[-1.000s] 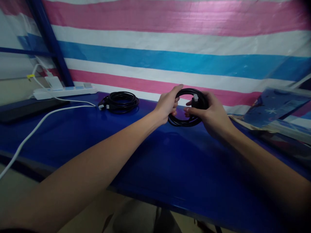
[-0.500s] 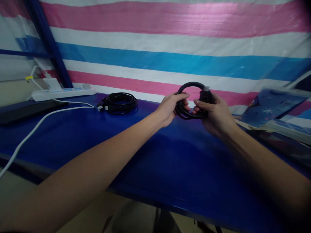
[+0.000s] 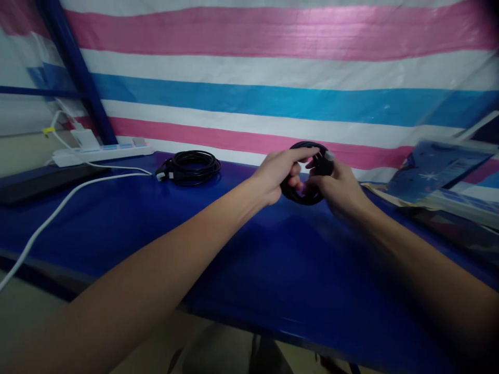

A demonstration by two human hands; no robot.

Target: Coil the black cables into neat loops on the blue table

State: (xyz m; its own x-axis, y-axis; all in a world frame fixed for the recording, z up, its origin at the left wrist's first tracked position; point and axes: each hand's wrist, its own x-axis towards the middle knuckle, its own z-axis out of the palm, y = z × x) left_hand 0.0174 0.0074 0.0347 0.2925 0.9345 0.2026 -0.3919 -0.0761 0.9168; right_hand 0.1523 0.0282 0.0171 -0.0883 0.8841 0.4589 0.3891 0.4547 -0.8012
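Both my hands are on a coiled black cable (image 3: 306, 200) just above or at the back of the blue desk (image 3: 249, 259); I cannot tell whether it touches the surface. My left hand (image 3: 278, 174) closes round the coil's left side, its thumb reaching across the top. On the right side, my right hand (image 3: 337, 187) grips the coil near a dark plug whose pale metal end points up. The fingers hide part of the loops. Farther left lies a second coiled black cable (image 3: 195, 169), its two connectors with silvery ends facing left.
A white power strip (image 3: 105, 154) with a white charger (image 3: 84, 139) stands at the back left, near a flat black object (image 3: 47, 183). A white cord (image 3: 58, 208) runs over the desk's left front edge. Books and a blue cover (image 3: 429, 169) sit at the right; a striped sheet (image 3: 253, 98) hangs behind.
The coil in my hands has come down a little and tilted, and its loops look more gathered. My left thumb has moved across its top toward the plug.
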